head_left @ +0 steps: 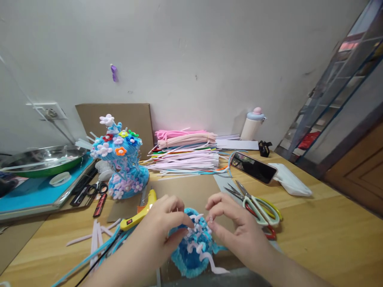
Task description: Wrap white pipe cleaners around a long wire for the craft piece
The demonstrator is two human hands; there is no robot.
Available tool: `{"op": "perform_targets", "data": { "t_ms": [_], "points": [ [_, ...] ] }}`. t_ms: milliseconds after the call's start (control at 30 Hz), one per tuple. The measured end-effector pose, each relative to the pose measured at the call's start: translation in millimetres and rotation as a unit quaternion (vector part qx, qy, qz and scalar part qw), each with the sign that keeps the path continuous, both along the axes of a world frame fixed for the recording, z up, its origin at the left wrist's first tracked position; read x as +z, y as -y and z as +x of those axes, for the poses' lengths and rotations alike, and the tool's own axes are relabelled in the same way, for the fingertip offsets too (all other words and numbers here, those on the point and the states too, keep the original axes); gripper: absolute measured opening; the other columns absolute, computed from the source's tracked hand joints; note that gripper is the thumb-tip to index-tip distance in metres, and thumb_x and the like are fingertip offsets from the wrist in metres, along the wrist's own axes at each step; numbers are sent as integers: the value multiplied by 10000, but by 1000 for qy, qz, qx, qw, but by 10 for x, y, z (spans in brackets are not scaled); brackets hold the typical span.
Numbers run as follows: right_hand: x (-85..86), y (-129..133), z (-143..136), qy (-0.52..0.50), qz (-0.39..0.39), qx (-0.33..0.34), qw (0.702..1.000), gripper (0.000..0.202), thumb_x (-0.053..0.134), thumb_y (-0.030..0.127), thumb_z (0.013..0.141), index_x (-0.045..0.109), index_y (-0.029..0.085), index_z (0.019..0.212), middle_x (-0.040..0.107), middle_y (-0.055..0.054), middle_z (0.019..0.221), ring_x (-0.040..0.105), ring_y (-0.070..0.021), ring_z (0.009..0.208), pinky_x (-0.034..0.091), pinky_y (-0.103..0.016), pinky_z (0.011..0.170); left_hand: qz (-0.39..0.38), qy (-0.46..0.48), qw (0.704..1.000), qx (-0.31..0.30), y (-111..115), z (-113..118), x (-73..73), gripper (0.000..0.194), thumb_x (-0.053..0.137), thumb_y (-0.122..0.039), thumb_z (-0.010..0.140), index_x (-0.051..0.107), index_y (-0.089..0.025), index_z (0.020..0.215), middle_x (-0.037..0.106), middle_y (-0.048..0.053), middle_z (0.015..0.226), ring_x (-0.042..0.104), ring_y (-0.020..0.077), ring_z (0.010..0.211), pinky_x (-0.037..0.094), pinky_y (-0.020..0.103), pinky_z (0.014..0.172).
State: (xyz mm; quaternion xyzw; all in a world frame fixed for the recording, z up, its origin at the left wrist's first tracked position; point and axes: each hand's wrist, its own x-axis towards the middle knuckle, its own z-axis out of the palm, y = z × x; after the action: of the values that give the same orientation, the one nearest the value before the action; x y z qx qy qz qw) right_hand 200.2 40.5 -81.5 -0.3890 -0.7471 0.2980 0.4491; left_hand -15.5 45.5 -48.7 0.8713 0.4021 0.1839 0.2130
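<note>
A blue fuzzy pipe-cleaner piece [191, 259], with small white and pale lilac curls [197, 249] on it, lies in front of me at the table's near edge. My left hand [172, 223] is at its upper left, thumb and fingertips closed on the curls and rim. On the other side, my right hand [231, 223] is raised just off the piece, thumb and forefinger pinched on a tiny clear bit I cannot make out. A yellow glue gun [140, 213] lies beside my left wrist. One pale lilac stem trails off the piece toward the lower right.
A blue flower-covered pipe-cleaner model [127, 159] stands at the back left. Bundles of pipe cleaners [185, 155] lie by the wall. Scissors [254, 205], a phone [253, 167] and a white pouch [291, 179] are on the right. A metal bowl [44, 157] is far left.
</note>
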Motion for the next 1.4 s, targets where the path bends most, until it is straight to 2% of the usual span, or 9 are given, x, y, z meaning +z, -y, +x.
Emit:
{"op": "perform_targets", "data": {
  "t_ms": [133, 333, 533, 667, 800, 933, 1100, 1233, 1400],
  "points": [
    [8, 75, 13, 23, 76, 8, 997, 110, 562, 136, 815, 598, 239, 812, 560, -19, 935, 547, -183, 921, 394, -344, 819, -3, -18, 1000, -23, 20, 43, 10, 308, 494, -60, 836, 572, -291, 1024, 511, 14, 1045, 468, 185, 986, 378, 317, 817],
    [-1, 206, 38, 76, 176, -17, 981, 161, 534, 73, 770, 576, 221, 816, 552, -36, 930, 537, -192, 891, 391, -353, 766, 10, -40, 999, -28, -18, 62, 10, 332, 513, -48, 814, 527, -284, 1047, 505, 10, 1080, 443, 195, 1015, 366, 341, 854],
    [-94, 261, 59, 87, 198, -39, 976, 162, 516, 83, 770, 568, 228, 818, 562, -39, 930, 541, -192, 888, 392, -348, 754, 66, -41, 995, -57, 14, 24, -44, 229, 419, -18, 854, 507, -227, 885, 493, 22, 1049, 436, 183, 960, 362, 322, 799],
    [-115, 286, 53, 94, 214, -35, 972, 156, 525, 89, 771, 575, 229, 820, 574, -37, 919, 543, -190, 867, 382, -341, 734, 129, -30, 990, -46, 50, -2, -75, 274, 423, -3, 841, 537, -233, 937, 466, 43, 1068, 423, 189, 939, 370, 319, 775],
    [-111, 310, 37, 109, 243, -53, 963, 177, 547, 81, 747, 594, 233, 823, 589, -37, 923, 539, -194, 859, 362, -348, 743, 200, -45, 976, -71, 56, -3, -47, 387, 433, 11, 823, 586, -283, 1023, 451, 52, 1096, 401, 214, 961, 364, 341, 785],
    [-133, 327, 11, 112, 273, -80, 952, 176, 547, 73, 724, 603, 231, 781, 598, -33, 896, 535, -191, 830, 353, -346, 744, 259, -30, 962, -83, 59, 12, -8, 437, 472, 22, 776, 609, -289, 1052, 464, 54, 1034, 394, 219, 934, 352, 342, 782],
    [-152, 341, -2, 119, 267, -91, 952, 155, 544, 102, 722, 606, 241, 750, 618, -25, 877, 549, -188, 809, 375, -332, 724, 266, -33, 960, -83, 74, 10, 0, 320, 502, 3, 756, 636, -259, 882, 498, 48, 1053, 403, 222, 971, 350, 330, 802],
    [-143, 343, 4, 119, 263, -91, 953, 160, 558, 102, 699, 607, 247, 744, 630, -19, 856, 561, -183, 791, 392, -324, 708, 252, -91, 961, -73, 65, 6, -9, 327, 496, -24, 794, 627, -276, 954, 534, 49, 1081, 416, 231, 989, 340, 346, 821],
    [-136, 338, 3, 121, 265, -97, 952, 159, 566, 109, 697, 608, 256, 743, 634, -15, 849, 566, -183, 791, 400, -322, 701, 235, -101, 965, -59, 45, 26, -13, 261, 500, -68, 826, 622, -265, 947, 571, 40, 1040, 451, 224, 950, 331, 351, 798]
  ]
}}
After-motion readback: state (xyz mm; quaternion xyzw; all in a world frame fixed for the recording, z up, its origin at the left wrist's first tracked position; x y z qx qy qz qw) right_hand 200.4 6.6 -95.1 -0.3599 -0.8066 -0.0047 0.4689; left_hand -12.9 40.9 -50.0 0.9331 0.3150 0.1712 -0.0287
